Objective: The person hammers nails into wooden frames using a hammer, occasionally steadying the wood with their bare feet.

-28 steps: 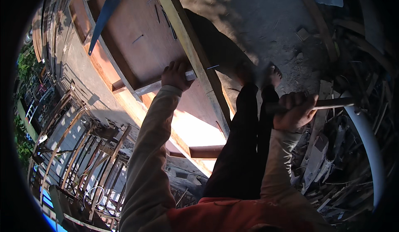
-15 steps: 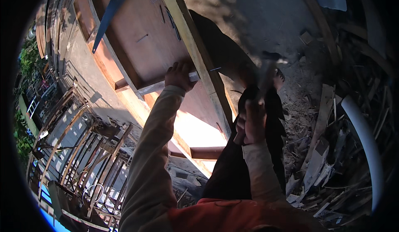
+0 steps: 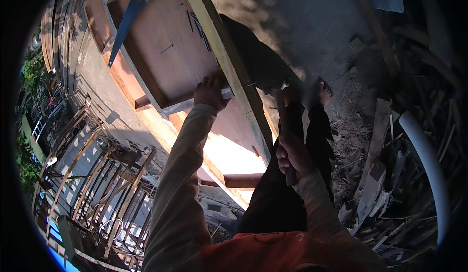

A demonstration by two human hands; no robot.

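My left hand (image 3: 209,94) is closed around a short wooden crosspiece (image 3: 179,106), keeping its end against the inner side of a long wooden rail (image 3: 225,60). Both belong to a wooden frame backed by a reddish-brown panel (image 3: 163,20). A nail (image 3: 250,84) juts from the rail's outer face, level with that end. To the right, my right hand (image 3: 294,156) grips a hammer (image 3: 282,113) by its handle. The hammer's head, slightly blurred, is just right of the nail; whether they touch is hard to make out.
On the panel lie several loose nails (image 3: 199,30) and a handsaw (image 3: 127,25). Wood scraps (image 3: 373,189) and a pale curved pipe (image 3: 425,164) are at the right. Slatted wooden framing (image 3: 92,174) stands at the lower left. My bare feet are on the ground beyond the hammer.
My right hand has swung the hammer leftward, bringing its head from over my foot to beside the nail. My left hand stays on the crosspiece.
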